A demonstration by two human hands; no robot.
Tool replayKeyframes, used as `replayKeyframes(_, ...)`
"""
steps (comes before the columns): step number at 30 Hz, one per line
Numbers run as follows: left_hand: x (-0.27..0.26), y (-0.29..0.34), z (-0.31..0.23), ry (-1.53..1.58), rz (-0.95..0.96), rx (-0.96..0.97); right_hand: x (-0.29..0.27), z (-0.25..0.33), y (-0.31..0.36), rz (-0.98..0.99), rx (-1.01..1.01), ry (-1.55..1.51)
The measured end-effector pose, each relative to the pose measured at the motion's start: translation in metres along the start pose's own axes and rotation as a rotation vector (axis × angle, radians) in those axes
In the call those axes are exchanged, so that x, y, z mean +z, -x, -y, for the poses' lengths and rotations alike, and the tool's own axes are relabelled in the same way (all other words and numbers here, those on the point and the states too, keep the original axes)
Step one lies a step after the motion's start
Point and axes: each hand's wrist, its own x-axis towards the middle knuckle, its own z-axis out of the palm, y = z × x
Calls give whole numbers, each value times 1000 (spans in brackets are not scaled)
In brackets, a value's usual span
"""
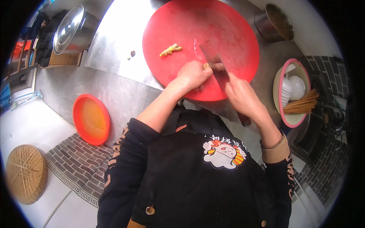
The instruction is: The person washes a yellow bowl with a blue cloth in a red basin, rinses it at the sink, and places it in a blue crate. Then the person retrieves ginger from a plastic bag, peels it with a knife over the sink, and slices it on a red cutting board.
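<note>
On the round red cutting board (232, 38) my left hand (194, 74) is closed around a small pale piece of ginger (206, 66), its tip showing past the fingers. My right hand (243, 97) grips a cleaver (213, 56), its broad blade tilted and right beside the ginger and my left fingers. The blade is partly smeared by motion, and whether it touches the ginger I cannot tell. A knobbly yellowish root of ginger (170, 49) lies apart on the board, left of the blade. A faint pale wet streak (195, 45) marks the board near the blade.
The board rests on a steel table (118, 49) with small dark scraps (132, 53). At right stand a steel pot (273, 24) and a pink-rimmed basket (276, 87) with white bowls and chopsticks (302, 102). Leftward are an orange basin (76, 114), a lidded pot (70, 30) and a woven basket (26, 173).
</note>
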Motion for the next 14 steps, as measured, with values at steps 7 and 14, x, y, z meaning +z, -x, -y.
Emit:
replayKeyframes(7, -5, 2, -1, 104, 59, 5, 7, 8, -15, -6, 13, 83)
replayKeyframes(14, -5, 4, -7, 4, 33, -49, -10, 17, 15, 90, 73, 128)
